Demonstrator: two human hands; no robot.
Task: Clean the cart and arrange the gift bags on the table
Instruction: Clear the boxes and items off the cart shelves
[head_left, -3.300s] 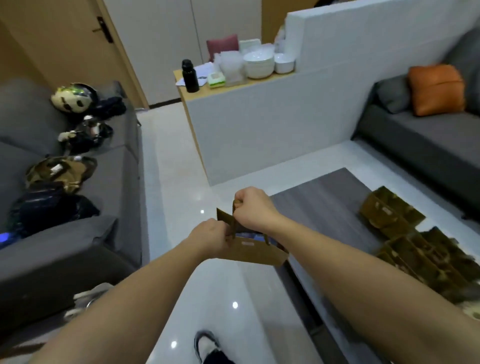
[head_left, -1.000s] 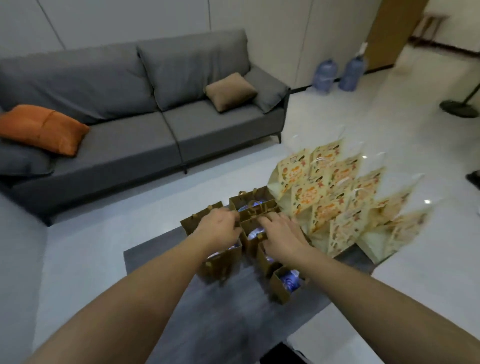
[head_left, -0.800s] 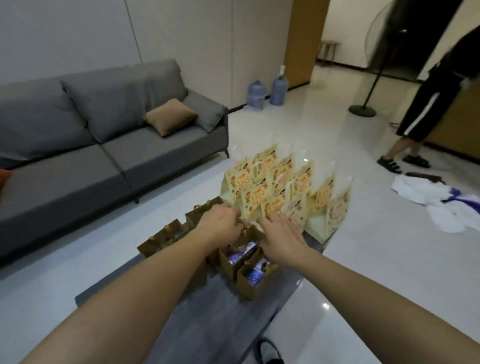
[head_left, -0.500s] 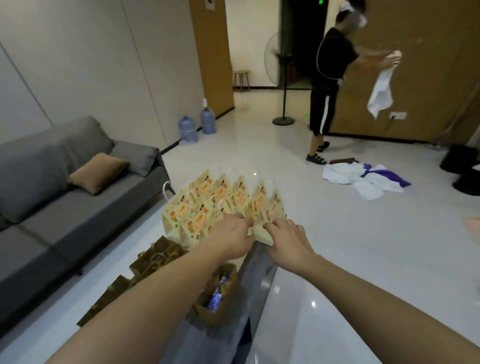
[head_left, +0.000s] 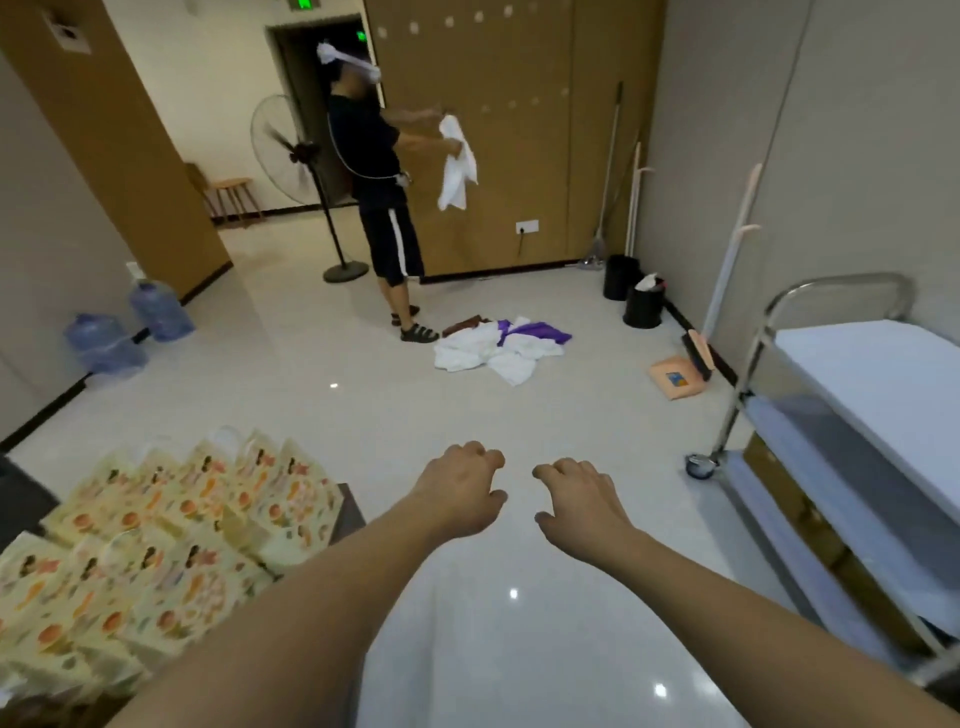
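Hands first: the left hand (head_left: 462, 491) and the right hand (head_left: 582, 499) are stretched out side by side above the glossy floor (head_left: 519, 623), palms down, fingers loosely curled and holding nothing, a small gap between them. Both forearms run up from the bottom edge toward the middle of the view.

The gift bags (head_left: 171, 530) stand packed in close rows at the lower left, on the corner of the dark bench (head_left: 349, 512). They are pale yellow with orange printed figures, upright, their flat printed faces turned toward the viewer and slightly right; the rows run diagonally from the lower left edge up toward the bench corner. Motion blur hides what, if anything, is inside them. The left hand is just beyond and to the right of the nearest row, not touching it.

The cart (head_left: 852, 415) stands at the right edge, a metal frame on casters with a rounded handle, its long side running away toward the wall. Its top shelf is white and bare; brown box-like shapes sit along the lower tier.

Farther back a person (head_left: 379, 171) holds up a white cloth (head_left: 457, 166), with a heap of white and purple laundry (head_left: 498, 348) on the floor nearby
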